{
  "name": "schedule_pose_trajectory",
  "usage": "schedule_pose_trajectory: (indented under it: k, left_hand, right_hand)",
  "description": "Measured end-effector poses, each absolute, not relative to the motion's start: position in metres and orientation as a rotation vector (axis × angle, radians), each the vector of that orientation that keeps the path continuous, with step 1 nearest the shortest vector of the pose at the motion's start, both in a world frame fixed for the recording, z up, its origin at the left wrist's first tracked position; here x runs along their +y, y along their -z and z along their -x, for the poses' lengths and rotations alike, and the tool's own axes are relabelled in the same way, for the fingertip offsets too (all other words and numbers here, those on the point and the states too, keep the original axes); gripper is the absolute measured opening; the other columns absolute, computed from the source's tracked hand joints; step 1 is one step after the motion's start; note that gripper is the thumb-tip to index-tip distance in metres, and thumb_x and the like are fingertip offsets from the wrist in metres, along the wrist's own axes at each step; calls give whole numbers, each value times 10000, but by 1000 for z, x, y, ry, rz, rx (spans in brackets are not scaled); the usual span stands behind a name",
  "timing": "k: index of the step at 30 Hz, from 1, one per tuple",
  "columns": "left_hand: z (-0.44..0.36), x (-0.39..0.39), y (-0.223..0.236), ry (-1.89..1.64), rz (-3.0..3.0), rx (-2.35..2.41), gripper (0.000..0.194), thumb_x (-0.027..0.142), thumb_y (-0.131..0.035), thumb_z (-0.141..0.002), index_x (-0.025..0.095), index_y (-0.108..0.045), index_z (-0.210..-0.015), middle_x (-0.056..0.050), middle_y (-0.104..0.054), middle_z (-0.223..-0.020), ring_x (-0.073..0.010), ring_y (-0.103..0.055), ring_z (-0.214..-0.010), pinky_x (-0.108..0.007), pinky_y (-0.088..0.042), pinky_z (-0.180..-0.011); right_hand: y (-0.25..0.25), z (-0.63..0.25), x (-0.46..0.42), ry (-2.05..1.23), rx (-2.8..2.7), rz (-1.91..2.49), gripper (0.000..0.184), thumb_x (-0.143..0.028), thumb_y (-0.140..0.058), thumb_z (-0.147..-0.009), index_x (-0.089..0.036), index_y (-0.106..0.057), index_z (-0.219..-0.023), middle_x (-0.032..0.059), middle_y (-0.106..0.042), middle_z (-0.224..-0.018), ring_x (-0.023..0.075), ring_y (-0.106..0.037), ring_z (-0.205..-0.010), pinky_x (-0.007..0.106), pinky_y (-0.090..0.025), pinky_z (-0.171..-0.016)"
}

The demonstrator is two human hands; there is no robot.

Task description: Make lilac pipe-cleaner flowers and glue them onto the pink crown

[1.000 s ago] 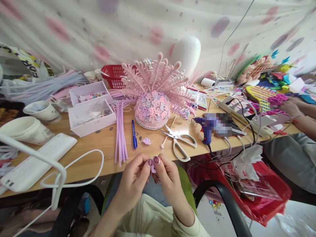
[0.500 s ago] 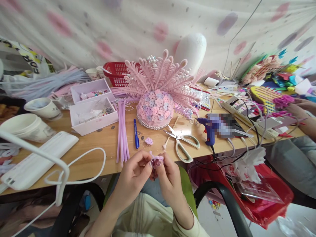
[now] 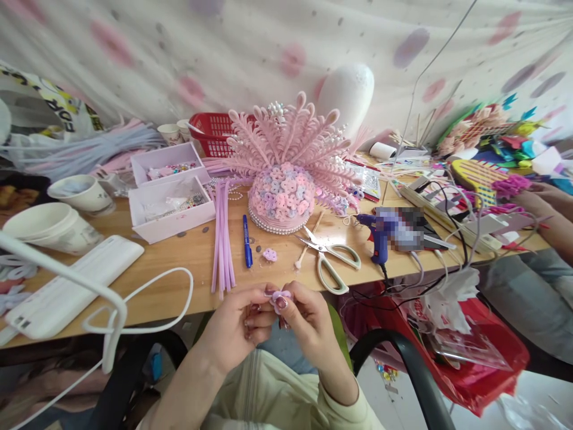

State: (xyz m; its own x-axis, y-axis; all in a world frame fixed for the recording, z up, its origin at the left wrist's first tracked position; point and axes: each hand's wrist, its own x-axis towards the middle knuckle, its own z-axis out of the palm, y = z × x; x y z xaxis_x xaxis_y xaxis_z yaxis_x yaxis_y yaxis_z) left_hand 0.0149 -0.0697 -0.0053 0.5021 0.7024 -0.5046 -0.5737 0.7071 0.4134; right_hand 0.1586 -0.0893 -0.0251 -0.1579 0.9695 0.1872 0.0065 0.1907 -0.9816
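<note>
Backdrop: white curtain (image 3: 242,48), loose sagging folds, blurry pink and purple spots plus small grey specks, spans the full width behind the surface (image 3: 179,263). Surface is light wood, visible grain, front edge runs left to right. Chair at the front edge: green seat (image 3: 341,343), 2 curved black armrests (image 3: 409,355), 1 per side. Floor (image 3: 532,379) pale and glossy at right, dark at lower left. Light soft, fairly even, shadows faint.

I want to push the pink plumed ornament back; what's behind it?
Behind the ornament: a red basket at left, a white rounded form at right, and spotted cloth. Its plumes partly cover the basket and form; anything behind its flowered dome is hidden.
</note>
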Motion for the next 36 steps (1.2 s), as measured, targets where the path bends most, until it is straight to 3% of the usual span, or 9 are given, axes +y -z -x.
schedule_pose_trajectory:
  k: [4,12,17,20,29,36]
  left_hand:
    - [-22,-70,6,-820,-161,685,389,257,-925,-559,143,-557,-615,127,-326,-491,-6,-117,-432,-118,-126,-354]
    - [-36,-84,9,-1004,-328,681,441,423,-931,-621,152,-586,-662,154,-251,-450,3,-88,-402,-108,-132,-365]
    - [-20,-72,0,-850,-221,687,444,285,-982,-499,132,-609,-684,133,-351,-495,13,-102,-423,-106,-113,-356]
    - [-15,-68,0,-799,-211,709,443,275,-980,-495,132,-606,-684,124,-389,-495,17,-119,-410,-103,-120,-341]
    - [-24,-76,14,-1088,-330,827,460,434,-938,-579,161,-610,-752,81,-526,-560,-26,-393,-415,-115,-308,-351]
    - [-25,-82,15,-1170,-590,978,435,483,-895,-647,139,-672,-793,25,-636,-568,-97,-578,-495,-175,-489,-441]
  right_hand:
    - [29,-150,-94,-1100,-1269,1034,418,-446,-564,-990,-195,-510,-660,-48,-452,-569,96,-394,-509,227,-311,-485]
    - [38,-135,-94,-1222,-953,862,412,-436,-582,-989,-203,-490,-662,-70,-368,-569,94,-277,-510,228,-246,-465]
    - [30,-140,-93,-1066,-1205,964,400,-400,-559,-1003,-197,-496,-663,-49,-430,-604,103,-353,-549,241,-296,-524]
    - [29,-144,-91,-1054,-1288,997,409,-421,-533,-1010,-197,-515,-668,-44,-455,-592,105,-382,-539,242,-299,-515]
    - [39,-146,-89,-1136,-1312,1075,436,-434,-427,-1053,-208,-496,-686,-28,-504,-615,125,-472,-575,249,-381,-579]
    - [32,-139,-91,-1124,-1242,1104,500,-521,-443,-1023,-210,-483,-634,-31,-481,-549,115,-449,-490,246,-362,-492]
